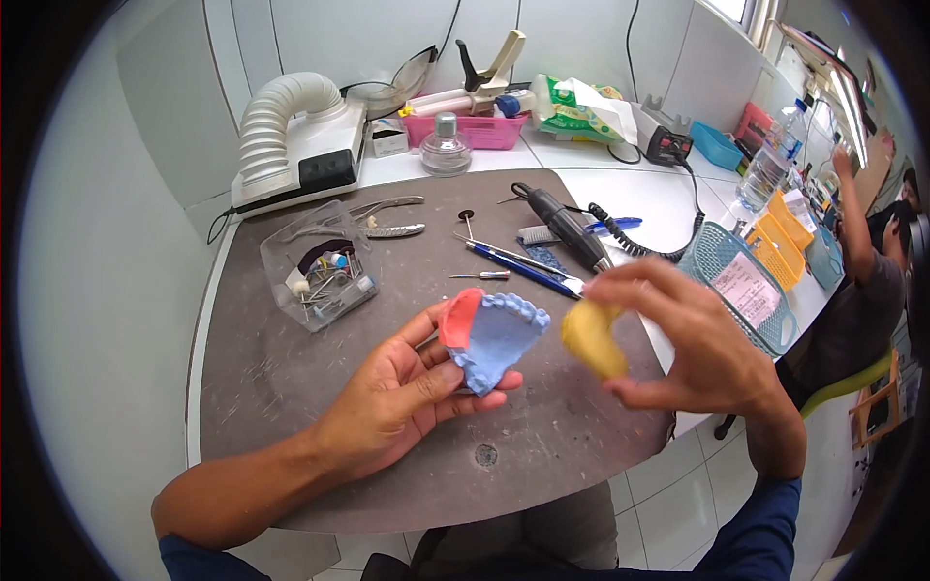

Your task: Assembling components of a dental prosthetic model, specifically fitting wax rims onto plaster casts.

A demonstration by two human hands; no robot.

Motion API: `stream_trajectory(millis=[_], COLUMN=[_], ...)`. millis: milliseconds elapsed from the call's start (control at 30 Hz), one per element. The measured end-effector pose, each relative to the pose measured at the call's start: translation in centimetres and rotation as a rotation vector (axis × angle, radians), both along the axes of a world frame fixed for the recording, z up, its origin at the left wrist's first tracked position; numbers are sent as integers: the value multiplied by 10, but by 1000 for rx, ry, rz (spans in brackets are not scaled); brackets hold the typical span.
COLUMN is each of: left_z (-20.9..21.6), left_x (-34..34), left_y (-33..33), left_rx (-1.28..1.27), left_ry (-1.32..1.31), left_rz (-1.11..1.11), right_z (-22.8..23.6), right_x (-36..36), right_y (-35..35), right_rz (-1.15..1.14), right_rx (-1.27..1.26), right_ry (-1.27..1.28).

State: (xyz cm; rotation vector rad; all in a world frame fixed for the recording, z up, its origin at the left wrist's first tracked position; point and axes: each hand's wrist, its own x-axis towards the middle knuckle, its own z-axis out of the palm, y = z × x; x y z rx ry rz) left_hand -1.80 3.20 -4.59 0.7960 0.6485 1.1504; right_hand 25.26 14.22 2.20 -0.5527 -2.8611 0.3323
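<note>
My left hand (pixel 412 378) is closed around a blue dental cast (pixel 499 334), its row of teeth facing up and away from me. Pink wax or acrylic (pixel 461 318) covers the left side of the cast. Just to the right, my right hand (pixel 693 339) grips a yellow dental cast (pixel 593 339) between thumb and fingers; it is slightly blurred. The two casts are apart, both held above the grey-brown work mat. Beyond them lie a small screwdriver-like tool (pixel 481 275) and a blue-handled instrument (pixel 523 268).
At the left, a clear plastic box (pixel 320 271) holds several burs, with pliers (pixel 387 230) behind it. A black handpiece (pixel 562 228) lies by its coiled cord. Farther back stand a glass spirit lamp (pixel 446 150) and a white hose unit (pixel 300 145). A blue basket (pixel 741 286) sits right; another person works beyond.
</note>
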Motion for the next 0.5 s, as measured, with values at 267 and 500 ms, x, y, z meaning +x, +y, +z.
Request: stream_trajectory(millis=[267, 500], left_z=[2, 0], left_x=[1, 3], left_y=[-1, -1], left_rx=[-6, -2], left_ry=[-6, -5], left_rz=[9, 45], right_z=[-6, -32], right_x=[-41, -55], right_y=[-4, -9], right_rz=[56, 91], right_rx=[120, 126], right_ry=[479, 491])
